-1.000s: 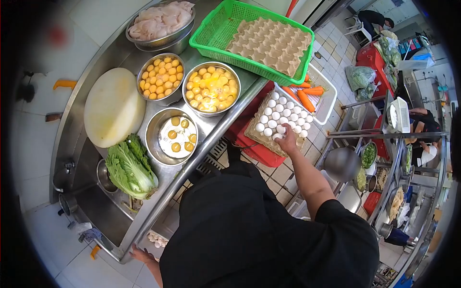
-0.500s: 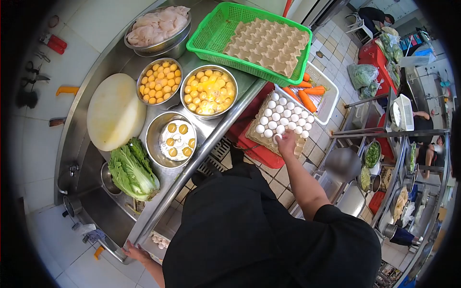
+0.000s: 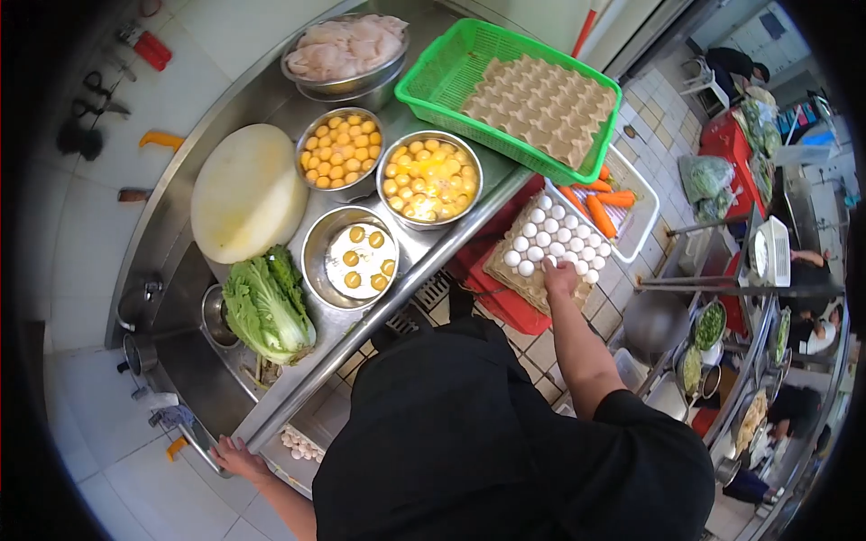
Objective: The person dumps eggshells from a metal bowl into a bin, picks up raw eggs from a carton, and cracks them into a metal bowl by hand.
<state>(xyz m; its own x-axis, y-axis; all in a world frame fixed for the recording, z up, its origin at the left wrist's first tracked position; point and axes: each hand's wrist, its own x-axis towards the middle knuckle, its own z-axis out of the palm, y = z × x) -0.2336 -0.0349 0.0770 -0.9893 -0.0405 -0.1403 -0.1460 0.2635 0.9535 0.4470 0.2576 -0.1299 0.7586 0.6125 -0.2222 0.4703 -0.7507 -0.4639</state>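
Note:
White eggs [image 3: 539,216] fill most of a stacked cardboard tray [image 3: 519,281] beside the counter. At the tray's near edge my right hand [image 3: 560,277] has its fingers closed round an egg, partly hidden by them. My left hand [image 3: 239,458] rests on the counter's lower left corner, fingers apart and holding nothing. On the counter, a steel bowl [image 3: 311,261] contains several yolks [image 3: 352,258]. Two fuller bowls of yolks, one on the left [image 3: 340,149] and one on the right [image 3: 429,177], stand behind it.
A round cutting board [image 3: 248,194] and leafy cabbage [image 3: 268,311] lie left of the bowls. Behind are raw meat [image 3: 347,47] and a green basket [image 3: 433,72] with an egg carton [image 3: 541,106]. Carrots [image 3: 600,215] lie beyond the eggs. Other people work at the right.
The view has shifted, so the counter and bowls appear farther right. My right hand remains at the egg tray, its fingers now against the front eggs. My left hand stays at the counter corner.

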